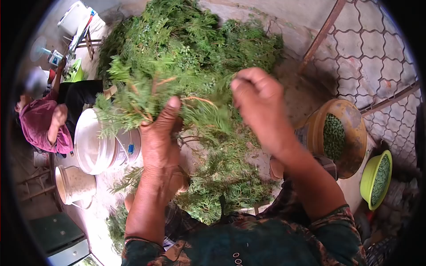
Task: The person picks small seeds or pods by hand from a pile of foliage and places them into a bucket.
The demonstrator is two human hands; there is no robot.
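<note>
My left hand (pixel 159 142) is closed around the stems of a bunch of feathery green branches (pixel 133 95), thumb pointing up. The bunch is smeared by motion, and a few orange-brown stems show in it. To its right my right hand (pixel 259 104) is raised apart from the bunch, with thumb and fingers pinched together. Whatever lies between those fingers is too blurred to name. Behind both hands rises a large heap of the same greenery (pixel 177 33). Loose sprigs (pixel 217 177) lie on the floor between my legs.
On the right stand a yellow bucket (pixel 353 142) and a lime-green basin (pixel 366 184), both holding small green pieces. A wire mesh panel (pixel 372 44) leans behind them. Left are a white bucket (pixel 91 142), a beige bucket (pixel 77 186) and a seated person in a maroon shirt (pixel 42 122).
</note>
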